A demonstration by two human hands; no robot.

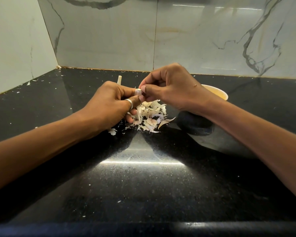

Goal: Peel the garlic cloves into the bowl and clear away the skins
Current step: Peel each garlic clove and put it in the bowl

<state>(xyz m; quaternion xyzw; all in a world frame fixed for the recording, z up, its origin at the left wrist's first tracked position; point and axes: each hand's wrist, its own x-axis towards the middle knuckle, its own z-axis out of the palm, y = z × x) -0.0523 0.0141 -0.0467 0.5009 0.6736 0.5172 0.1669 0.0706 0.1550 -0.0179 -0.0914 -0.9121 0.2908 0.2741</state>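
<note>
A small garlic clove (138,92) is held up over the black counter between both hands. My left hand (109,106), with a ring on one finger, grips the clove from the left. My right hand (171,86) pinches the clove's tip with thumb and forefinger. Directly below lies a pile of pale garlic skins (150,117). A cream bowl (217,93) stands behind my right wrist, mostly hidden; its contents do not show.
A garlic stem (119,79) pokes up behind my left hand. Small skin flakes are scattered over the black speckled counter (143,185), thickest toward the back left corner. Marble-patterned walls close the back and left sides.
</note>
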